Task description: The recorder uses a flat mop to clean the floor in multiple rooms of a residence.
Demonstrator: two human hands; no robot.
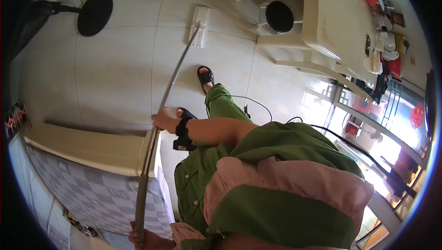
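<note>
A flat mop with a long grey pole (pixel 173 83) slants across the view, its white flat head (pixel 198 37) lying on the tiled floor at the top. My right hand (pixel 164 119) is closed around the middle of the pole, with a black band on that wrist. Near the lower edge, my left hand (pixel 149 240) wraps around the thick end of the same pole. Part of the left hand is cut off by the frame's edge. My feet in black slippers (pixel 206 77) stand on the floor beside the pole.
A cream bed frame (pixel 92 149) with a grey checked cover lies at the left, close under the pole. Black round bases (pixel 95 14) and a round black stool seat (pixel 279 17) stand farther off. A cream table (pixel 338 24) is at the right. A thin cable (pixel 258 102) hangs near my leg.
</note>
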